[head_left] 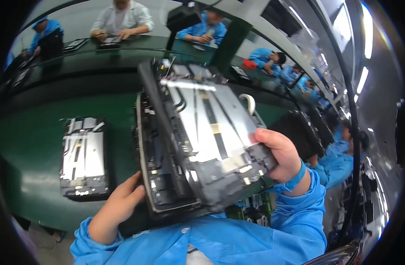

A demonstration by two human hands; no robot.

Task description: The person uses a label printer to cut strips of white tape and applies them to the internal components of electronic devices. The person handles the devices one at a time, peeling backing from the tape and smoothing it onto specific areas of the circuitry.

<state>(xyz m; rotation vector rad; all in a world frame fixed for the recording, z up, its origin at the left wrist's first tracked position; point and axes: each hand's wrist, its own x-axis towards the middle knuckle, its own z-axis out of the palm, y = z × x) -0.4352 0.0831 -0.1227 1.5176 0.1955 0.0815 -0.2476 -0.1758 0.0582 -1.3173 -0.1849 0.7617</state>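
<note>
Head view: we're gripping the panel (202, 119) near its lower right corner with the right hand (283, 155); it's lying leftward of that hand, long axis pointing away, over the tray (176, 206). Left hand (123, 198) is touching the tray's left edge; we can't tell if it's gripping.

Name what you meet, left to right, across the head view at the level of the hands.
Separate silver-and-black unit, left hand, tilted silver-faced unit, right hand, a co-worker's blue sleeve.
</note>
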